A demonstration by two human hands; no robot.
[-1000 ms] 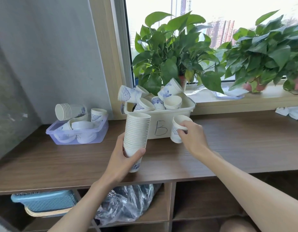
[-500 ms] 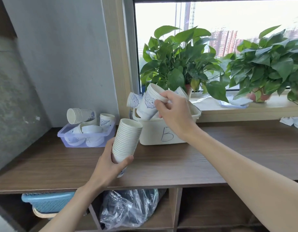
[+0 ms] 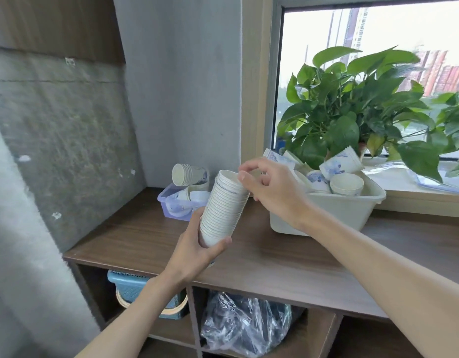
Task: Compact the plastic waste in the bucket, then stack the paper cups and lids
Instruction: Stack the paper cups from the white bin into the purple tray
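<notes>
- The left hand (image 3: 197,250) is wrapped around the bottom of the stack (image 3: 224,208) of paper cups. The thumb is in front and the fingers are behind.
- The stack is up in the air above the surface (image 3: 275,257). It leans a little toward the right hand (image 3: 272,192).
- The right hand is at the top of the stack. Its thumb touches the top rim and its fingers are bent loosely above. I cannot tell if it pinches the rim or only touches it.
- More cups (image 3: 347,183) lie loose in the tub (image 3: 352,213), just behind the right hand. Some more sit in a small box (image 3: 169,205) past the left hand.
- A plastic bag (image 3: 244,324) sits on a shelf far below both hands.
- I think the cups are very light and thin. A hard squeeze would dent them, so a soft grip is best.
- The stack is tall, so it may wobble or bend in the middle. Holding it low works, and a hand at the top helps keep it straight.
- The paper looks smooth, so the cups could slip apart if the stack tips too far.
- A loose cup is best picked up by its side near the rim, then pushed gently straight down into the stack.
</notes>
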